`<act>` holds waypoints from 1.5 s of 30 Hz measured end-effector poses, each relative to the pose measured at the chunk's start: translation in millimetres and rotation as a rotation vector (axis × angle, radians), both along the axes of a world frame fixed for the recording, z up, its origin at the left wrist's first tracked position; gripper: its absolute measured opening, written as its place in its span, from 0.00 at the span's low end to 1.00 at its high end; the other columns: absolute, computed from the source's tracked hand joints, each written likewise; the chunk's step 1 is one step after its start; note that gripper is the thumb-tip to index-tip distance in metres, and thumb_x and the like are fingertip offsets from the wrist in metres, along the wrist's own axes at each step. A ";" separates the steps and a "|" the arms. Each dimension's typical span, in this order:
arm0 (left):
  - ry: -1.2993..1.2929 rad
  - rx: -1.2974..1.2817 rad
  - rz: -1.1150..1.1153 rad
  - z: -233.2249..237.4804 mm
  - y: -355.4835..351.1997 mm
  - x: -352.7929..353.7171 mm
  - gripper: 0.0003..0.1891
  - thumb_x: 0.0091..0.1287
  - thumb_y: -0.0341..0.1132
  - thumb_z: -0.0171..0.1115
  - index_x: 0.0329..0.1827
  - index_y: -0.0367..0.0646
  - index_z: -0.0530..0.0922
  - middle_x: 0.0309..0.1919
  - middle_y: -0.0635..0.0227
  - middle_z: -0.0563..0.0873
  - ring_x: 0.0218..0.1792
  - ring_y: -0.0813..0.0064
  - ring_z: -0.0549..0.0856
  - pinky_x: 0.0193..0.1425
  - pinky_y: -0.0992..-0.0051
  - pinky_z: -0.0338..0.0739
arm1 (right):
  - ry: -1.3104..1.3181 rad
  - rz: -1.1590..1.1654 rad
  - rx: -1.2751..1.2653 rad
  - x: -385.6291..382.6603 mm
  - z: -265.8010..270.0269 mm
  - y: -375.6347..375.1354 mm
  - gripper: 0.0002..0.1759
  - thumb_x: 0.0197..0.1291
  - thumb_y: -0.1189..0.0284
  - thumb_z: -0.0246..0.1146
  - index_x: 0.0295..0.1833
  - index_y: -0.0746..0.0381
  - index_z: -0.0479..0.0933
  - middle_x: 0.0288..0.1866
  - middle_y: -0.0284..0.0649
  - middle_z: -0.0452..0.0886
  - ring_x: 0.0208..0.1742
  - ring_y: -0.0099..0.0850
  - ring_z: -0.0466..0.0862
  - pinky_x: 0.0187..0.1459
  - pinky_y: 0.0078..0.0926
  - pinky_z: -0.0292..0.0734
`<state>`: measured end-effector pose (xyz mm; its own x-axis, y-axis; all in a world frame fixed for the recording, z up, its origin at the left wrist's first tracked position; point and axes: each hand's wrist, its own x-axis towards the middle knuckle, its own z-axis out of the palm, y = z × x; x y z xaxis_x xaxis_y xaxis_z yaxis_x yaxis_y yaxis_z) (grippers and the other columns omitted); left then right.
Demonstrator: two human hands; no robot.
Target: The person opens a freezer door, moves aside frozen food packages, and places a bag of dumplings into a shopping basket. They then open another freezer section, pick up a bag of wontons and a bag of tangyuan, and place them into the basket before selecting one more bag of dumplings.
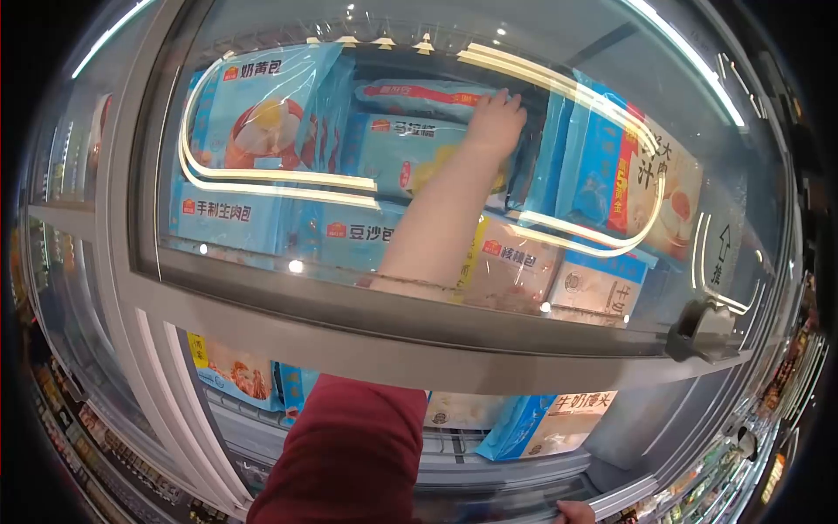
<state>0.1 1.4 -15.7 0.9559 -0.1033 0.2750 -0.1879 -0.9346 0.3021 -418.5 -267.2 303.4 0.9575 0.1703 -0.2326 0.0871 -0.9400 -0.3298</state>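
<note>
My left hand [497, 120], below a red sleeve, reaches in under the tilted glass lid of a freezer. Its fingers are bent around the right end of a blue and red bag [419, 94] lying on top of other packs; the fingers' undersides are hidden. Just in front of that hand is a blue bag of steamed cake [404, 148]. At the bottom edge, my right hand [574, 513] shows only in part, its fingers curled by the freezer's front rim. What it grips, if anything, is out of sight.
The glass lid's grey frame [288, 310] crosses above my left forearm, with a dark handle [701, 330] at right. Blue bun bags [218, 157] stand at left, large meat bun bags [668, 188] at right. A milk bun pack [550, 428] lies near the front.
</note>
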 end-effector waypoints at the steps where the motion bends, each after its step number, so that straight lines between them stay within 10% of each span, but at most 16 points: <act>1: -0.032 0.018 -0.021 1.1 -2.5 11.3 0.14 0.57 0.31 0.50 0.46 0.46 0.76 0.56 0.66 0.71 0.61 0.65 0.66 0.60 0.60 0.61 | -0.016 -0.007 -0.002 1.8 -6.7 2.5 0.11 0.48 0.81 0.52 0.40 0.65 0.74 0.33 0.46 0.77 0.33 0.41 0.76 0.40 0.34 0.71; 11: -0.068 0.249 -0.343 30.3 45.7 21.3 0.10 0.53 0.32 0.54 0.37 0.43 0.79 0.43 0.62 0.79 0.54 0.60 0.72 0.50 0.65 0.71 | -0.027 0.020 -0.034 6.6 -8.1 4.6 0.11 0.48 0.83 0.51 0.38 0.66 0.74 0.31 0.47 0.76 0.31 0.42 0.76 0.37 0.35 0.70; 14: 0.209 0.387 -0.294 31.1 22.3 22.9 0.11 0.52 0.31 0.55 0.38 0.42 0.79 0.43 0.62 0.79 0.53 0.60 0.73 0.49 0.67 0.72 | -0.051 0.027 -0.057 6.5 -9.6 3.5 0.11 0.48 0.83 0.51 0.37 0.66 0.74 0.30 0.47 0.77 0.31 0.42 0.76 0.37 0.34 0.71; 23: -0.117 -0.125 -0.159 -3.0 64.0 23.8 0.26 0.47 0.30 0.63 0.54 0.48 0.69 0.49 0.63 0.75 0.52 0.60 0.72 0.53 0.65 0.70 | -0.076 -0.023 -0.004 3.1 -12.9 3.4 0.09 0.49 0.80 0.51 0.36 0.67 0.75 0.30 0.47 0.77 0.31 0.42 0.77 0.38 0.34 0.72; 25: 0.305 -0.006 0.064 9.9 97.1 8.1 0.32 0.44 0.32 0.66 0.57 0.51 0.66 0.50 0.62 0.73 0.55 0.59 0.69 0.55 0.64 0.69 | -0.069 0.015 -0.022 2.6 -12.9 0.2 0.10 0.49 0.80 0.51 0.37 0.67 0.74 0.30 0.47 0.77 0.31 0.42 0.77 0.37 0.34 0.72; 34: 0.240 0.323 0.109 0.0 102.9 1.8 0.09 0.53 0.28 0.54 0.37 0.43 0.75 0.32 0.65 0.79 0.38 0.64 0.80 0.38 0.69 0.76 | -0.057 0.064 -0.045 0.6 -11.9 -2.3 0.10 0.49 0.80 0.51 0.38 0.67 0.74 0.31 0.46 0.77 0.31 0.42 0.76 0.37 0.36 0.71; 40: 0.045 0.589 -0.274 44.8 92.2 8.2 0.06 0.49 0.31 0.57 0.30 0.47 0.79 0.28 0.70 0.80 0.35 0.70 0.79 0.34 0.73 0.72 | -0.038 0.053 -0.029 4.1 -12.1 -0.6 0.10 0.49 0.80 0.50 0.38 0.66 0.74 0.31 0.46 0.77 0.31 0.42 0.76 0.37 0.35 0.71; 45: 0.182 0.738 -0.129 47.5 71.1 19.1 0.06 0.51 0.32 0.56 0.29 0.48 0.81 0.30 0.72 0.81 0.36 0.69 0.79 0.35 0.73 0.71 | -0.080 0.044 -0.052 8.7 -12.0 6.7 0.10 0.50 0.80 0.50 0.37 0.67 0.75 0.31 0.46 0.77 0.30 0.42 0.75 0.36 0.35 0.71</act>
